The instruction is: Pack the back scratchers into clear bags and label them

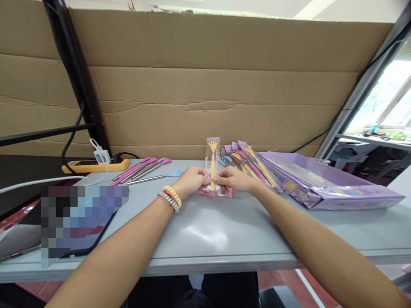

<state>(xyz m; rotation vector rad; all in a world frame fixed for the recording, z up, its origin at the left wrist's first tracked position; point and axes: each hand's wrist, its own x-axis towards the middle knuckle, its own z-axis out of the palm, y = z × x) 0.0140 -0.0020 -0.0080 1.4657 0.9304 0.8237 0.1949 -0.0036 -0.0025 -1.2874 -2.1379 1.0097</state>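
Over on the far left, a tablet (91,231) lay on the near part of the table (208,239), much of it blurred out by blocks, and behind it came the power strip (77,167), yellow-orange, with a white charger (102,156) plugged in and a white cable trailing off. Moving right, there were the loose scratchers (144,167), bare of any wrap, pink heads pointing to the back, and just in front of them the blue scratcher (154,177) on its silver handle. Then in came the left hand (191,182), bracelets (170,199) at the wrist, thumb and fingers closed in a pinch on the left side of the clear packet (208,153). And there, right in the middle, was the yellow scratcher (212,164), inside that packet, its clawed head at the far end and its handle running back between the two hands. The right hand (236,179) was closed too, pinching the packet from the other side, and pinkish printed pieces showed just below the fingers; whether they belonged to the packet, I could not tell. Just beyond the right hand, the wrapped scratchers (253,167) lay fanned in a pile, yellow, pink and blue, right up by the purple box (349,197), which sat open at the right with clear plastic in it. Behind it all stood the cardboard (224,85), creased across.
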